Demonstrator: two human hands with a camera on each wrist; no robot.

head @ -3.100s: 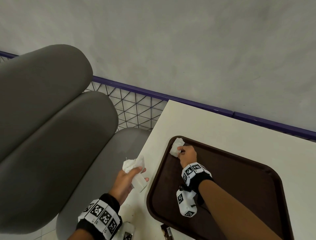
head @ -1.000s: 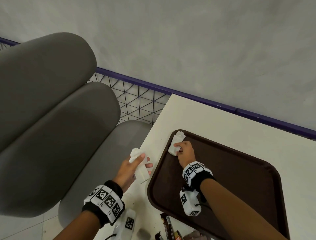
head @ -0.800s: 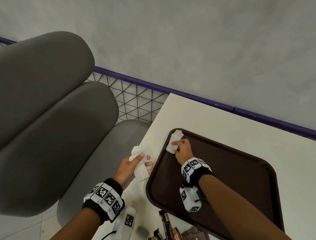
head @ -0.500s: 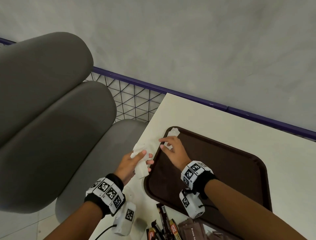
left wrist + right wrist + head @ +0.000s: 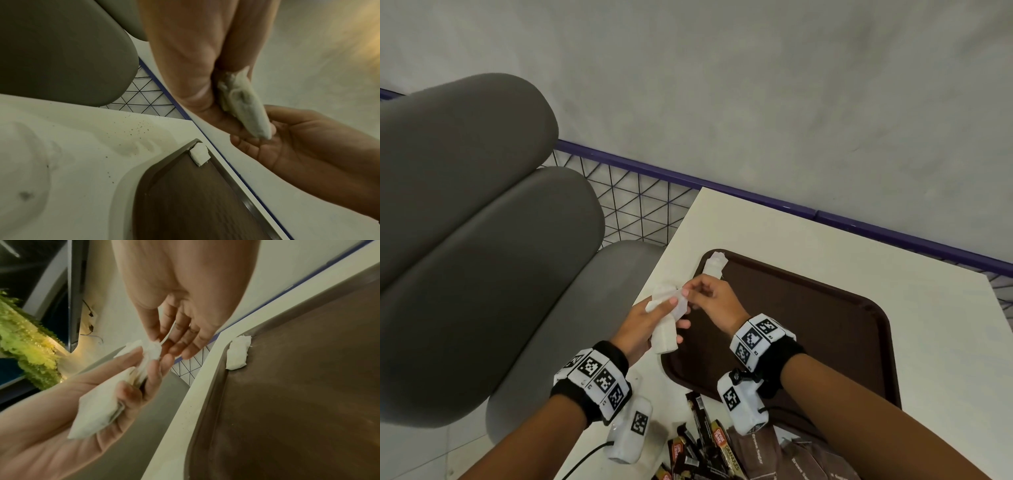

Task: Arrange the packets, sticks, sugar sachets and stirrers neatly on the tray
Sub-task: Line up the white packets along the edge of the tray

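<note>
Left hand (image 5: 643, 325) clenched round white sachet bundle (image 5: 666, 322), long axis pointing up-frame; right hand (image 5: 714, 301) pinching its top. One sachet (image 5: 714, 267) lying in tray (image 5: 825, 329) upper-left corner, just right.

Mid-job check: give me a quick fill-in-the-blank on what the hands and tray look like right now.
1. One white sachet lies in the far-left ____ of the brown tray.
2. The left hand grips a bunch of white ____.
3. The right hand pinches the top of the bunch held in the ____ hand.
4. The dark sticks lie on the ____, beside the tray.

Missing words: corner; sachets; left; table
</note>
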